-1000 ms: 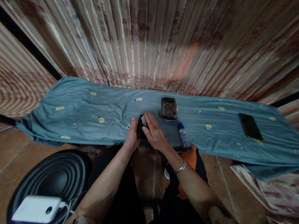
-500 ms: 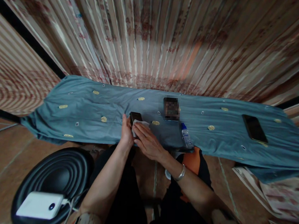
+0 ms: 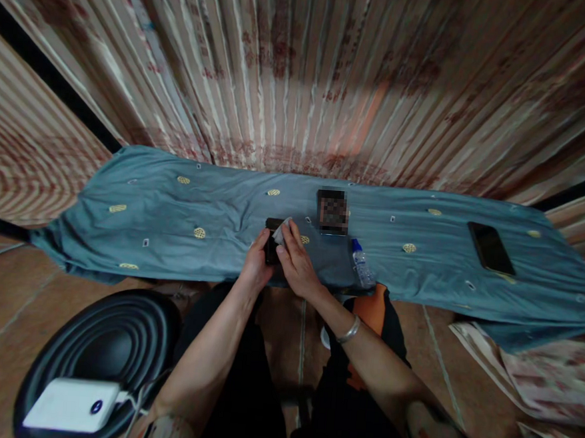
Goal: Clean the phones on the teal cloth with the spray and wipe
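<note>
My left hand [image 3: 257,262] is closed around the near-left side of what looks like a black phone [image 3: 271,249], held low over the front part of the cloth-covered table. In my right hand [image 3: 297,263] a light grey wiping cloth [image 3: 282,230] is pinched under the fingers, against the phone's upper right part. The fingers and the cloth hide part of the phone's face. Right of my hands, a small clear bottle with a blue cap [image 3: 363,264] lies on its side. Beyond it rests a dark rectangular item [image 3: 332,212] with a pixelated surface.
A teal patterned cloth [image 3: 233,208] covers the long narrow table. Another black phone [image 3: 491,249] lies at the right. Pleated curtain [image 3: 302,79] hangs behind. At lower left, a white power bank [image 3: 72,405] with a cable sits on a round black ridged stool [image 3: 151,342].
The cloth and my right fingers have shifted up and right across the phone, uncovering more of its dark face. My left hand has moved slightly right with the phone. The view has shifted a little.
</note>
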{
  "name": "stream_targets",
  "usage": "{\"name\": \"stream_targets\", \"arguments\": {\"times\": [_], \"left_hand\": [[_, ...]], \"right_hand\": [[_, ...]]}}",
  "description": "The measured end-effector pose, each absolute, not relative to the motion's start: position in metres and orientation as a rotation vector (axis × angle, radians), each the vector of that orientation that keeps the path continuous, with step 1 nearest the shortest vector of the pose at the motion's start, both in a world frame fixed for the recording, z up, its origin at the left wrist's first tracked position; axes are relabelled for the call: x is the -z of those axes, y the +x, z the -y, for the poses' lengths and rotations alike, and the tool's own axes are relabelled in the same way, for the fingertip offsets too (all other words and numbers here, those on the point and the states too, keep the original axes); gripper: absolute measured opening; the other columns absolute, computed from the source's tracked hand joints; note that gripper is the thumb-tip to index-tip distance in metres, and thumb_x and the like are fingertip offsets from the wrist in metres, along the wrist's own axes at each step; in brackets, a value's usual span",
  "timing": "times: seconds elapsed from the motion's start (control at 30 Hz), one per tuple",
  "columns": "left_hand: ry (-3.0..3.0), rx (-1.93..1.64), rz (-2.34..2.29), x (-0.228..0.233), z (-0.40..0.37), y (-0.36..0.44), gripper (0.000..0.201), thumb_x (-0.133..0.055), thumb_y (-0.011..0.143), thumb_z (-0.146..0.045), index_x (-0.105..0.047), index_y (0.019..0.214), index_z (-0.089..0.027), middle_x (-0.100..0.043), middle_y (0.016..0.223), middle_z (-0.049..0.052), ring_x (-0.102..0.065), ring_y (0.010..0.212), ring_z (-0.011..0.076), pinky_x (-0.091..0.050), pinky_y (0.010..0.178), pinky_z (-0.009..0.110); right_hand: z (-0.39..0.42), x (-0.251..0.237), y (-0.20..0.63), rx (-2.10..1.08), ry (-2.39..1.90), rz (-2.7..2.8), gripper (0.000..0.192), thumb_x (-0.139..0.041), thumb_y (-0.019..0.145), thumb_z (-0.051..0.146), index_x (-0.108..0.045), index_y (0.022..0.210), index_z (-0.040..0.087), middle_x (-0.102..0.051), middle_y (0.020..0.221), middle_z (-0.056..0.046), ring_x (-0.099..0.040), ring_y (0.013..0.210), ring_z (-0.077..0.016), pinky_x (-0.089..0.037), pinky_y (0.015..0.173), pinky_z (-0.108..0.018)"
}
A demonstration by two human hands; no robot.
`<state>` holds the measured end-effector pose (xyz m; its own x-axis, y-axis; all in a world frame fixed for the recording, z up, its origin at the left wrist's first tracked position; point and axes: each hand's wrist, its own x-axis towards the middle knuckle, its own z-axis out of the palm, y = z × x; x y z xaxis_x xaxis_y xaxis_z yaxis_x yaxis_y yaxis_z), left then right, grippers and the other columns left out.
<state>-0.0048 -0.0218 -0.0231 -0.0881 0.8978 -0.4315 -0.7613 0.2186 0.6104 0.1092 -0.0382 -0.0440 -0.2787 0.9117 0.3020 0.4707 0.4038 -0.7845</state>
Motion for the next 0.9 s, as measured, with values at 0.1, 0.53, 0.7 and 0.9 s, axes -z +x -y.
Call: {"name": "stream_targets", "arguments": {"times": [0.1, 0.53, 0.7, 0.9], "left_hand": [[0.154, -1.409, -0.884, 0.023, 0.018, -0.004, 0.015, -0.060, 0.093, -0.023, -0.073, 0.096, -0.017, -0.080, 0.096, 0.005, -0.074, 0.105, 0.0202, -0.053, 0.102, 0.033], [0.224, -1.400, -0.857, 0.017, 0.008, -0.023, 0.041, -0.054, 0.094, -0.055, -0.073, 0.086, -0.019, -0.077, 0.084, 0.008, -0.074, 0.101, 0.0255, -0.057, 0.095, 0.039], [0.290, -1.360, -0.877, 0.014, 0.014, -0.016, 0.057, -0.048, 0.090, -0.071, -0.070, 0.081, -0.020, -0.078, 0.096, 0.013, -0.070, 0.114, 0.0311, -0.058, 0.095, 0.043], [0.278, -1.385, -0.920, 0.007, 0.019, -0.010, 0.055, -0.045, 0.095, -0.068, -0.066, 0.077, -0.021, -0.077, 0.088, 0.009, -0.071, 0.112, 0.0275, -0.058, 0.095, 0.038]], "right_hand": [[0.036, 0.044, 0.108, -0.791, -1.190, 1.855, 0.063, -0.033, 0.108, 0.044, -0.029, 0.163, 0.015, -0.026, 0.171, -0.015, -0.023, 0.159, -0.0227, -0.023, 0.130, -0.047], [0.047, 0.045, 0.124, -0.712, -1.003, 1.990, 0.053, -0.042, 0.101, 0.018, -0.052, 0.152, 0.024, -0.051, 0.159, -0.008, -0.048, 0.148, -0.0227, -0.038, 0.125, -0.046], [0.046, 0.039, 0.118, -0.498, -0.977, 2.076, 0.045, -0.037, 0.106, 0.025, -0.062, 0.143, 0.019, -0.064, 0.144, -0.014, -0.055, 0.140, -0.0264, -0.046, 0.121, -0.049], [0.049, 0.033, 0.113, -0.354, -0.921, 2.182, 0.046, -0.037, 0.105, 0.019, -0.059, 0.146, 0.015, -0.063, 0.145, -0.016, -0.052, 0.142, -0.0269, -0.046, 0.122, -0.049]]}}
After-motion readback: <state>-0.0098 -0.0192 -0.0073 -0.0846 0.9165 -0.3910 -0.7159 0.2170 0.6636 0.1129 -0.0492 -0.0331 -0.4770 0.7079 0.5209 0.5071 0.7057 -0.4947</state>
